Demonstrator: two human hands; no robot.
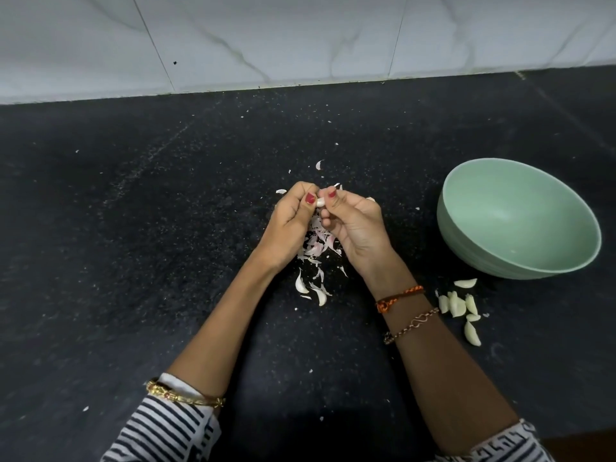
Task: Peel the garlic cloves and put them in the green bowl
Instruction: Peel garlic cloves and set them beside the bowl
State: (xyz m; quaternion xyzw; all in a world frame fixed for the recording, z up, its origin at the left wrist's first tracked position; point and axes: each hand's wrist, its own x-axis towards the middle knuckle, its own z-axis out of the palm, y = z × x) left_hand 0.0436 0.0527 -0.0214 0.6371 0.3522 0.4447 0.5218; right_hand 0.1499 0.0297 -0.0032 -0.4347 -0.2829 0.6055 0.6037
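Note:
A small white garlic clove (320,202) is held above the dark counter, pinched between the thumbs and fingers of both hands. My left hand (291,221) grips it from the left, my right hand (355,221) from the right. The pale green bowl (520,258) stands to the right of my hands, and nothing shows inside it. Several peeled cloves (458,306) lie on the counter just in front of the bowl, beside my right forearm.
Loose garlic skins (316,248) are heaped on the black counter (133,228) under and just in front of my hands, with small flakes scattered around. A white marbled tile wall (300,38) runs along the counter's back edge.

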